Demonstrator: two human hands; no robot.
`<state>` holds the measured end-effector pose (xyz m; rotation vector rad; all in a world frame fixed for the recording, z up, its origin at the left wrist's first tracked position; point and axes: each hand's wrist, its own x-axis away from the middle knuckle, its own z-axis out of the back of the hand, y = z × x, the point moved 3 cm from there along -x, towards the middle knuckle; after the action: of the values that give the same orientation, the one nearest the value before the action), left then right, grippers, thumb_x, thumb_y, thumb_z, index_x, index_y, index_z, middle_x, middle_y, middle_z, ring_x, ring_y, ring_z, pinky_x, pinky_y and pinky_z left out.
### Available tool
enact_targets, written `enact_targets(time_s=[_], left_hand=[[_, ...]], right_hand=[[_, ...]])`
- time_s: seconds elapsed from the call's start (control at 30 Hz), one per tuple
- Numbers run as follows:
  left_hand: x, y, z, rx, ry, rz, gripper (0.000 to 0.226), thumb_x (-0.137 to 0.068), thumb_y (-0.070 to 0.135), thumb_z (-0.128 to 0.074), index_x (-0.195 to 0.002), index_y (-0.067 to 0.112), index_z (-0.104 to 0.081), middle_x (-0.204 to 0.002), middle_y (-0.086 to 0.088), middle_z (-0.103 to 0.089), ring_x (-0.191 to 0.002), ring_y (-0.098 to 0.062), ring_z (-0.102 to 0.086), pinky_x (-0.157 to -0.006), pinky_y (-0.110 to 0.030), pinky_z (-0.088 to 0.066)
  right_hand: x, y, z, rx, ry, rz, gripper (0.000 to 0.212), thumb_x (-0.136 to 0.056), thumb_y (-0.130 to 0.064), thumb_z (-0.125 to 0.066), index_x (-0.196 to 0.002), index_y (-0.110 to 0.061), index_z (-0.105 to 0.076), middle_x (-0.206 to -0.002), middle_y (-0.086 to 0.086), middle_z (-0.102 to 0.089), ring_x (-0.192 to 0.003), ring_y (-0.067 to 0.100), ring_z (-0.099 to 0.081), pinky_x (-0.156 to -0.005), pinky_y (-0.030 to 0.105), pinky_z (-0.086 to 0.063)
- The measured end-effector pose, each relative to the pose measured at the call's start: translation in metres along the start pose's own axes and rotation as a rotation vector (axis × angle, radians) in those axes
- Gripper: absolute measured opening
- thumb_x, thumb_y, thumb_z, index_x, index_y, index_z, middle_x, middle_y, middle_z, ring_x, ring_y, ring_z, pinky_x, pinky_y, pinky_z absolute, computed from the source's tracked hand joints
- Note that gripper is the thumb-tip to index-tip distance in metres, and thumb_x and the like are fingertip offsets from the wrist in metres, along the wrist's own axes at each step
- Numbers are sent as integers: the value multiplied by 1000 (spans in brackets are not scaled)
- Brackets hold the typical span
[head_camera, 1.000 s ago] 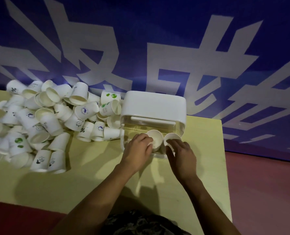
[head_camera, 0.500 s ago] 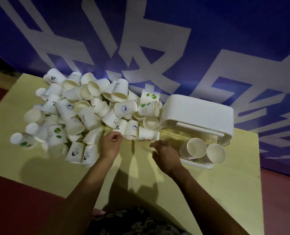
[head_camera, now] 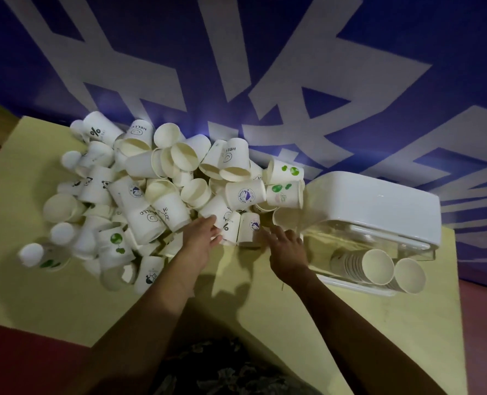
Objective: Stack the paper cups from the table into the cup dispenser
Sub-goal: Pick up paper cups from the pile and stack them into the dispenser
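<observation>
Your left hand [head_camera: 201, 238] reaches forward from a bare forearm to the near edge of the paper cup pile [head_camera: 162, 195], fingers curling onto the side of a cup with a "%" mark [head_camera: 228, 228]; whether they have closed around it you cannot tell. Your right hand [head_camera: 286, 248] is stretched out beside it, fingers spread and relaxed, tips just at a cup with a blue round logo [head_camera: 251, 228], gripping nothing. Both cups stand upside down at the front of the heap on the yellow counter [head_camera: 265, 309]. Readable print in the pile: "HELLO" with a smiley on several cups, "Hi" on one, "%" on another at the far left, green leaf shapes on a few. To your right the cup dispenser [head_camera: 379, 206] lies on the counter, white lid over a clear body; inside it a nested stack of cups [head_camera: 362, 265] lies sideways, mouth toward you, with a second cup [head_camera: 409, 275] just beside it
</observation>
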<state>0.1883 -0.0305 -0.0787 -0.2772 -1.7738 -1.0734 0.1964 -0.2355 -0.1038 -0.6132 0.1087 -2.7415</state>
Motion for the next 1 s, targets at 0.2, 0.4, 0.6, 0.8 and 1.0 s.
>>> enact_targets(time_s=[0.2,0.4,0.6,0.8,1.0], left_hand=[[-1,11,13,-255,4,-200,17,-94,13,-55,-79,8,-53,-72,-10,-51,-74,-21,-49,-71,-34,-53],[25,20,30,-711,21,-604,26,-95,24,-52,-75,8,-49,-63,-5,-52,-62,-22,-49,-58,-34,-40],[69,29,24,-1021,61,-1084,16,-94,19,-51,-80,13,-52,-74,1,-52,-70,-20,-48,-60,-31,-35],[119,17,-7,-1089,-42,-1336,10,-93,12,-57,-99,10,-64,-93,-3,-59,-86,-22,-55,-68,-36,-50],[155,-19,-55,-1044,-234,-1387,19,-93,17,-54,-103,9,-68,-96,0,-63,-85,-17,-58,-74,-32,-52]], right_hand=[[-5,-11,-1,38,46,-38,43,-82,-6,-58,-122,-21,-57,-115,9,-52,-97,33,-57,-80,43,-48],[4,-8,8,66,197,-37,21,-67,-8,-78,-77,-18,-63,-88,4,-54,-73,27,-56,-53,34,-47],[30,0,29,-311,355,-107,8,-82,-21,-72,-79,-14,-68,-97,1,-60,-78,22,-59,-57,31,-49],[85,8,46,-590,534,-189,4,-86,-18,-71,-84,-20,-67,-84,-4,-67,-71,14,-62,-59,32,-52],[151,45,73,-619,806,-229,14,-87,-9,-70,-99,-17,-72,-91,-8,-66,-75,7,-58,-61,23,-46]])
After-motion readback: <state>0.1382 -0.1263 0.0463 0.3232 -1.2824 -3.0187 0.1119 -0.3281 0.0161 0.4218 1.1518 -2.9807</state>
